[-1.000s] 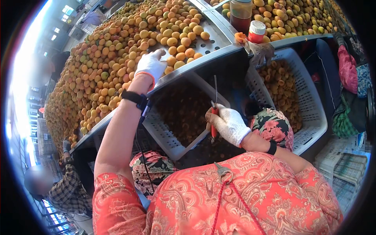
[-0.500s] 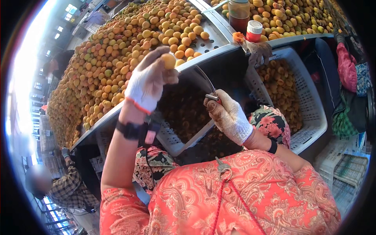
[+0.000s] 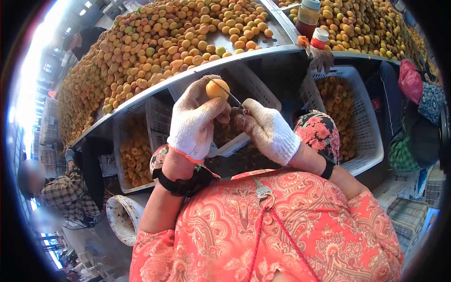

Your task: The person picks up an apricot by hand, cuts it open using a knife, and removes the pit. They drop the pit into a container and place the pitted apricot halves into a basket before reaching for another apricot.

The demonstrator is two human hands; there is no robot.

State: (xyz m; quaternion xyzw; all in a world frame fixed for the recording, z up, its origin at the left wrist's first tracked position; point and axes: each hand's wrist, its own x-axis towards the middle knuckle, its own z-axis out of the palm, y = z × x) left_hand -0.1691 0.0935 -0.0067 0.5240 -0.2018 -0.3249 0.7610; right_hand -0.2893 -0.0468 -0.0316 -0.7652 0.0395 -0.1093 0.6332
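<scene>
Head view: gloved left hand (image 3: 195, 117) gripping an apricot (image 3: 217, 89) before the table's edge; right hand (image 3: 265, 129) clasping a knife (image 3: 230, 95), blade lying against the fruit. No lettering readable on the red jar (image 3: 320, 38).

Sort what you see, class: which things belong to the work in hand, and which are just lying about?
In use:
- left hand, holding an apricot
- right hand, holding a thin-bladed knife against it
- heaped apricots, probably the supply
- perforated crate of apricot pieces

Apparently just about:
- lidded jar of dark liquid
- white-capped red bottle
- pink bag
- stained white bucket
</scene>
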